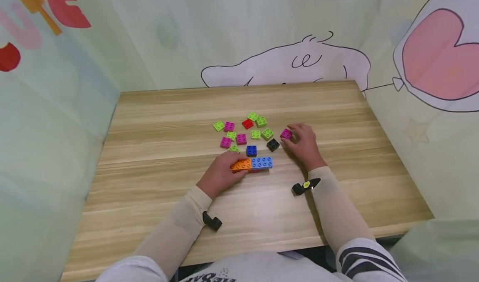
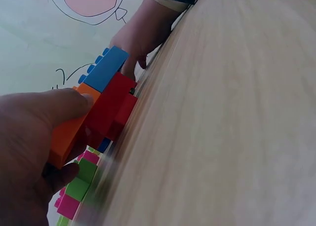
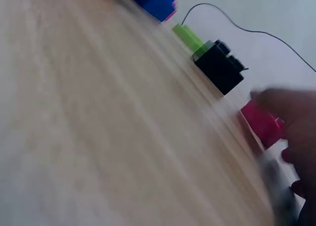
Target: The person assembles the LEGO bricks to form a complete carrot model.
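My left hand (image 1: 220, 173) grips the left end of a joined block of toy bricks, thumb on the near side. An orange brick (image 1: 241, 164) and a light blue brick (image 1: 262, 162) lie end to end on top of it, with red bricks (image 2: 109, 105) beneath. To the right, my right hand (image 1: 304, 145) has its thumb and fingers around a magenta brick (image 1: 286, 134), which looks pinched at table level. The right wrist view is blurred there. Left of that hand lies a black brick (image 1: 273, 144). A dark blue brick (image 1: 251, 150) sits just behind the joined block.
Several loose lime green bricks (image 1: 267, 133) and other magenta bricks (image 1: 241, 139) are spread behind the joined block, with a red brick (image 1: 247, 124) among them. The wooden table (image 1: 157, 149) meets printed cloth walls (image 1: 161, 36) at its back and sides.
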`<state>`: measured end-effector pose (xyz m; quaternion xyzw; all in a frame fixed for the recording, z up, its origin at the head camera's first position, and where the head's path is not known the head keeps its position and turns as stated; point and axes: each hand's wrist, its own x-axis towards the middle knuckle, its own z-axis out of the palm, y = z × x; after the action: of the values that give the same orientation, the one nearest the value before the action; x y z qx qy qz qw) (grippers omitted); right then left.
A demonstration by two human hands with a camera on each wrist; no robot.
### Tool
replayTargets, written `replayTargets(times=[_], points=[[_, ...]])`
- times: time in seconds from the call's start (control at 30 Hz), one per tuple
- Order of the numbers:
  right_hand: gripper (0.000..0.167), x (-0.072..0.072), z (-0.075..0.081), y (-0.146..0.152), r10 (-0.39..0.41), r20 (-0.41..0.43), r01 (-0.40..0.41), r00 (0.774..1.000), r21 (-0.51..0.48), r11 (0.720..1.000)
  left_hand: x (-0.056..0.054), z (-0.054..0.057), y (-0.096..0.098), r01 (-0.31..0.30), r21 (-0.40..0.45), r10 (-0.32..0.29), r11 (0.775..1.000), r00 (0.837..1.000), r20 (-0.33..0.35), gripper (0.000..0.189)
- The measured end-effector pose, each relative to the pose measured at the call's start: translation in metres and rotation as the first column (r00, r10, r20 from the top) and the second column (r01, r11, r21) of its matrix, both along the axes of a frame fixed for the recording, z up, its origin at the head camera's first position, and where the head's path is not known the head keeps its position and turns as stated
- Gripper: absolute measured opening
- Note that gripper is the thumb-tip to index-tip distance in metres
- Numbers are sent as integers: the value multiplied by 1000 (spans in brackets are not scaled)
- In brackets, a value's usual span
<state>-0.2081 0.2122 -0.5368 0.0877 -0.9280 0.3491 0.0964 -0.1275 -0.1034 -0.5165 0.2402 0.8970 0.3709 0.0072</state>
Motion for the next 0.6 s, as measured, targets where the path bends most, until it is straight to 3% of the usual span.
replayTargets(times=[0.13,0.27,0.4,0.5,0.6], points=[[45,-2,-1,0,-6,68,2,998,62,998,0,0,0,-4,-10,4,1000,1000,13,41],[41,9,5,-4,22,-19,-23,1000,-41,999,-1,0,-1,-12,-10,12,1000,1000,6,41],[38,29,14,-12,186,-108,-204,977,-190,960,-1,0,-1,-15,-4,15,1000,1000,8,42],[36,46,21,-20,318,-72,-326,945,-231,917,-1,0,-2,-12,-3,12,1000,1000,2,42],[36,57,24,-26,387,-43,-386,921,-219,896,-2,-2,-3,-3,0,3,1000,1000,-12,42]])
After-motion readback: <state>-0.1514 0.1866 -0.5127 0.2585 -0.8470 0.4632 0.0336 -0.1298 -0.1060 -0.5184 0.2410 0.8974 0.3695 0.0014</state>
